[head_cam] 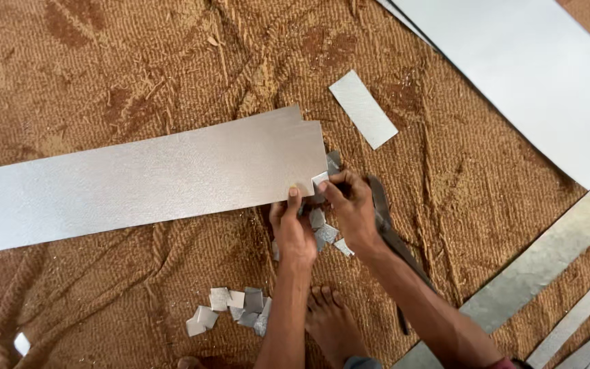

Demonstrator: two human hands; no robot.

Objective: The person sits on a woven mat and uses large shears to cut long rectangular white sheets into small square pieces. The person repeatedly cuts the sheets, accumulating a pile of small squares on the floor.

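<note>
both hands [293, 229] [351, 205] pinch the metal strip [151, 178] corner, grip closed.

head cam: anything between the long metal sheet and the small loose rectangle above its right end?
Nothing. In the head view, only bare brown woven matting shows between the long metal sheet and the small rectangle; the two lie apart.

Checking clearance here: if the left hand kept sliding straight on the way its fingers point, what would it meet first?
The left hand already touches the long metal sheet; straight on lies more of that sheet, then bare brown matting.
</note>
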